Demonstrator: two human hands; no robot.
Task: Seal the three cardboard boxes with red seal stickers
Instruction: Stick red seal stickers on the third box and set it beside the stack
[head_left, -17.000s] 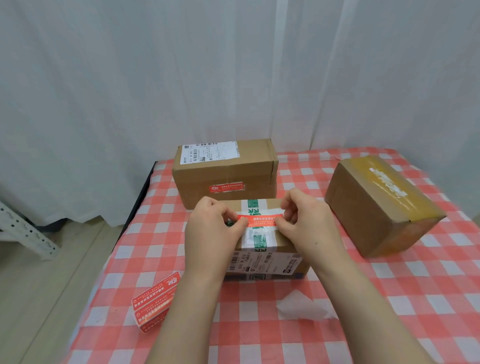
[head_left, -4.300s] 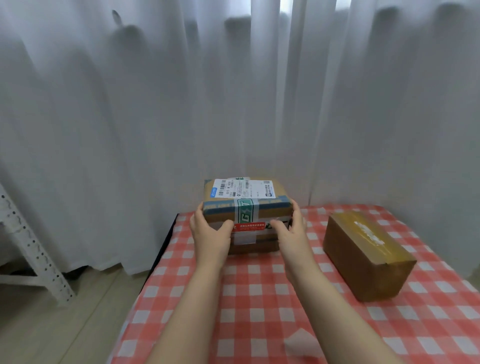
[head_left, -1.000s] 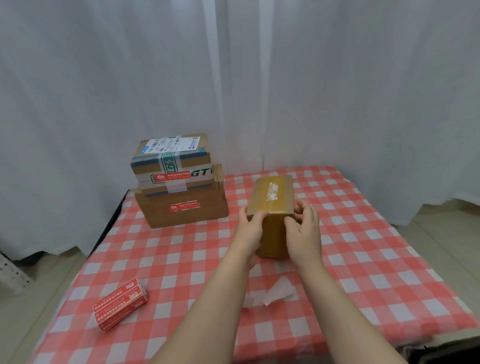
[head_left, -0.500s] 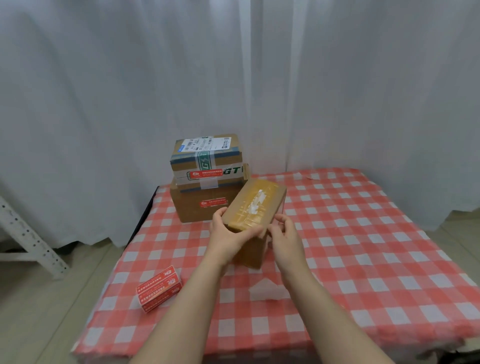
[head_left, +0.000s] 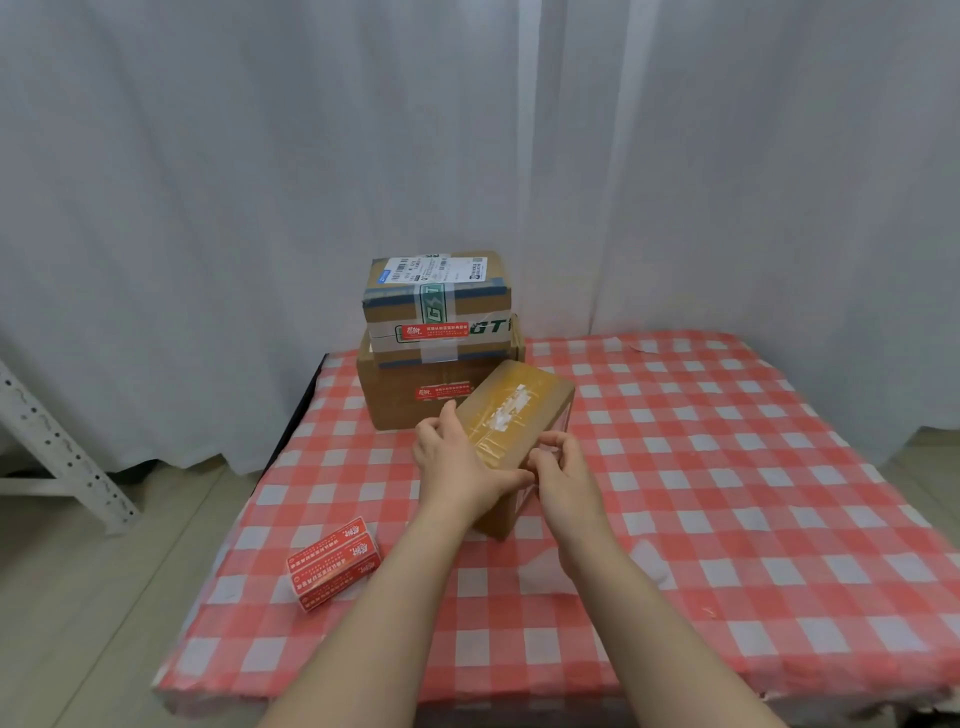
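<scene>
- Head view: a table with a red and white checked cloth (head_left: 727, 467) stands in front of a white curtain (head_left: 208, 182).
- Both hands hold a brown box with yellow tape (head_left: 511, 415) near the middle of the tabletop.
- The left hand (head_left: 457, 467) wraps around the box's left side, with the thumb over its near top edge.
- The right hand (head_left: 563, 475) has curled fingers and touches the box's near right corner. It is hard to tell if it pinches anything.
- The box's long side runs from the near left toward the far right. Its far end is tipped up, and its near bottom corner looks to touch the cloth.
- No red sticker shows on this box.
- Two more boxes are stacked by the far left corner of the tabletop. The small box (head_left: 436, 306) sits on the big box (head_left: 400, 400).
- Each stacked box has a red sticker on the side facing the camera: the top sticker (head_left: 432, 331) and the lower sticker (head_left: 442, 391).
- A red pack of stickers (head_left: 334, 569) lies flat near the left edge of the tabletop, well apart from the hands.
- A white scrap of paper (head_left: 652, 561) lies on the cloth beside the right arm.
</scene>
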